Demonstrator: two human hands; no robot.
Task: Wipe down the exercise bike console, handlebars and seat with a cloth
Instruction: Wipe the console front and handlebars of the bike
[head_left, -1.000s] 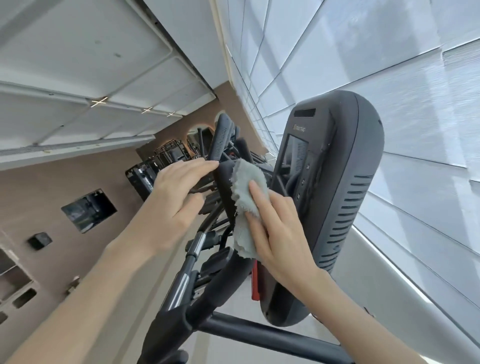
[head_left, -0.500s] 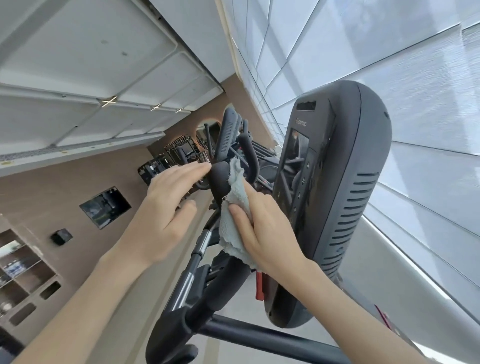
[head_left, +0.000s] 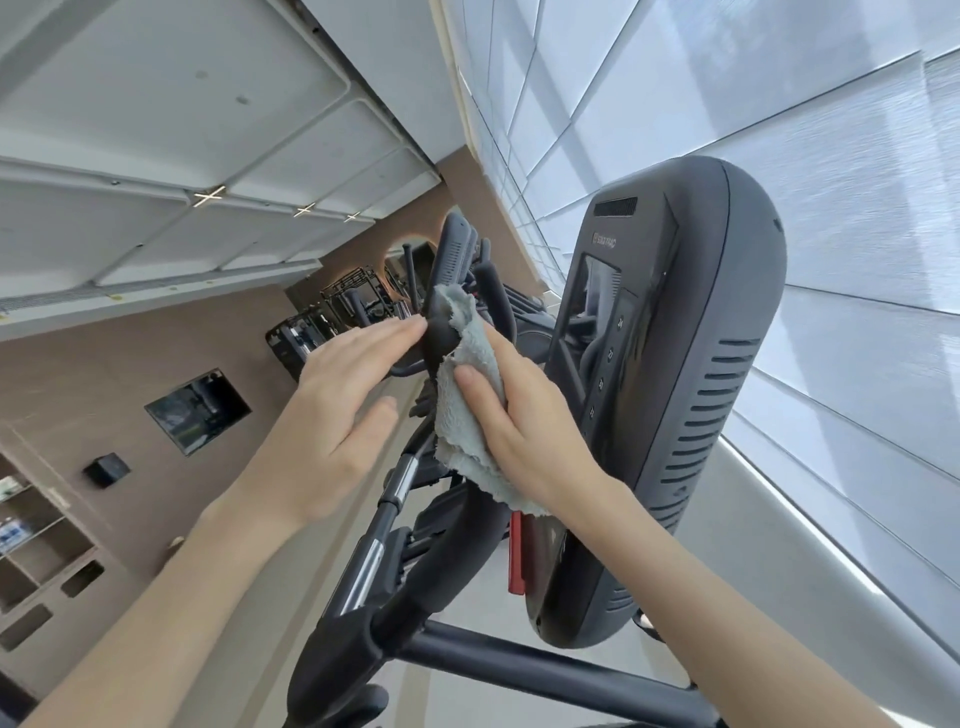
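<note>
The view is tilted. A black exercise bike handlebar (head_left: 442, 340) rises in the middle, with the dark console (head_left: 675, 374) to its right. My right hand (head_left: 535, 436) holds a grey cloth (head_left: 460, 421) wrapped against the handlebar's upper end, thumb on top of the cloth. My left hand (head_left: 332, 410) is on the other side with straight fingers, its fingertips touching the same handlebar end. The seat is out of view.
A black crossbar (head_left: 519, 670) runs below the console, and a red part (head_left: 515, 556) sits at the console's lower edge. Other gym machines (head_left: 332, 317) stand behind, window blinds (head_left: 857, 234) to the right, and wall shelves (head_left: 31, 540) at the far left.
My right hand has slid the cloth further up the handlebar towards its end. My left hand's fingers have straightened and now touch the handlebar end just beside the cloth.
</note>
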